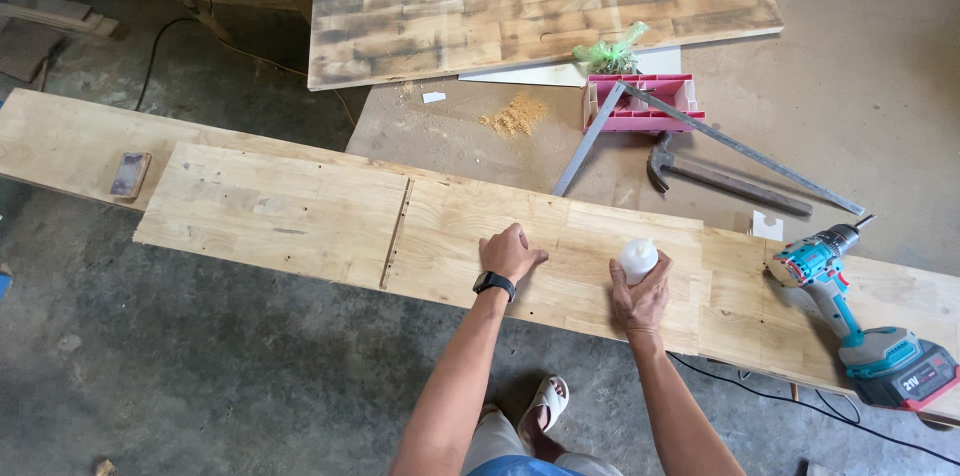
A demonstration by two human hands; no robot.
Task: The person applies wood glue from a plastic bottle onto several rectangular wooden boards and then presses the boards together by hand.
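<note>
1. The person stands over a long pale board [300,211] laid across the concrete floor [200,376] and a low brown sheet [870,86].
2. Left hand [510,253], with a black watch [494,284] at the wrist, rests palm down on the board; fingers are close together and flat, holding nothing.
3. Right hand [640,298] has its fingers wrapped around a small white bottle [638,259], held upright against the board, just right of the left hand.
4. My reading: this is a gluing step, with the bottle brought to the surface and the other hand steadying the wood. The next move seems to call for tipping the bottle and running it along a line; where that line lies I cannot tell.
5. A narrow slot with small holes [396,232] crosses the board, left of the left hand and well apart from the bottle.
6. A teal cordless drill [850,306] with a red-and-grey battery lies on the board's right end.
7. Packages: a pink open tray [640,104] sits on the brown sheet, a green plastic bag [612,51] just behind it. A small white tag [767,226] lies near the drill.
8. A metal square [700,136] rests across the tray, with a hammer [720,179] beside it and a sawdust heap [516,116] to the left.
9. A darker stained panel [540,6] lies beyond.
</note>
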